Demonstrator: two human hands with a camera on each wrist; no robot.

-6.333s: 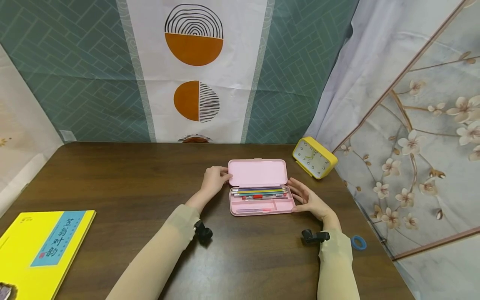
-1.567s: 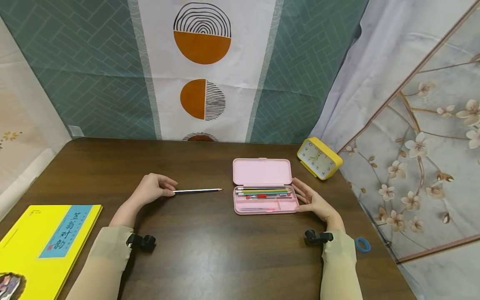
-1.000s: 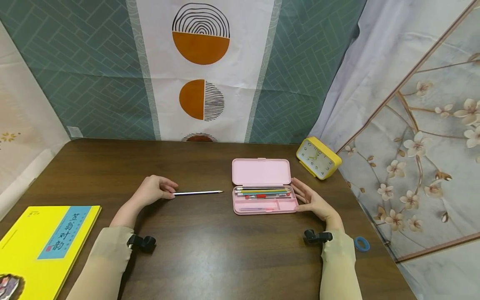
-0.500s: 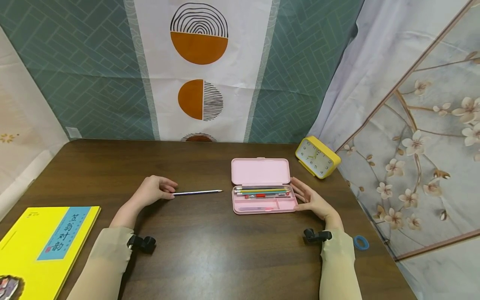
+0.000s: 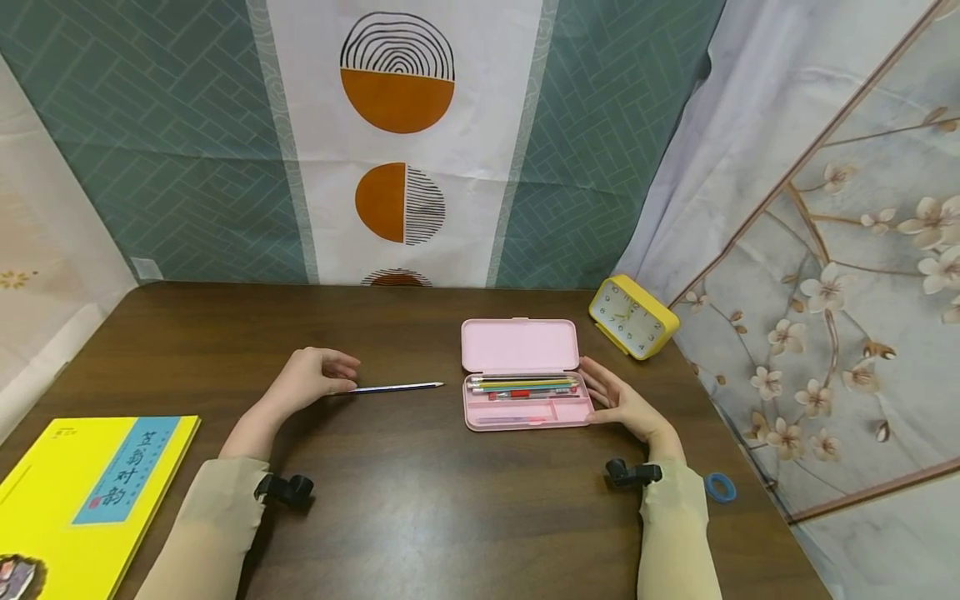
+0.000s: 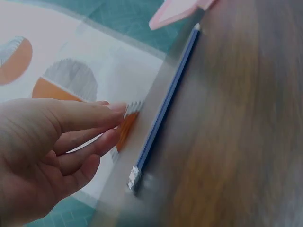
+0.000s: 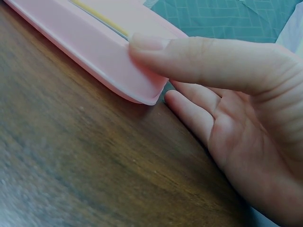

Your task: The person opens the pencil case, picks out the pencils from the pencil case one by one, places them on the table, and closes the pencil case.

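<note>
A dark blue pencil [image 5: 397, 388] lies on the brown table, its point toward the pink pencil case [image 5: 480, 422]. My left hand [image 5: 306, 379] hovers at the pencil's blunt end. In the left wrist view, the thumb and fingers of this left hand [image 6: 61, 137] come close together with nothing between them, apart from the pencil [image 6: 163, 106]. The case stands open with several pencils and a red-marked pen inside. My right hand [image 5: 628, 406] rests against its right side. In the right wrist view, the straight thumb [image 7: 189, 59] touches the case's edge [image 7: 137, 87].
Behind the case, to the right, stands a yellow alarm clock [image 5: 633, 317]. A blue ring [image 5: 720, 487] lies beside the right sleeve. A yellow book [image 5: 67, 475] is at the table's left front. Patterned cloth hangs behind the table.
Earlier, my left hand was at the case's lid; then it held the pencil on the table to the left. Now it has let go of the pencil. My right hand has stayed at the case.
</note>
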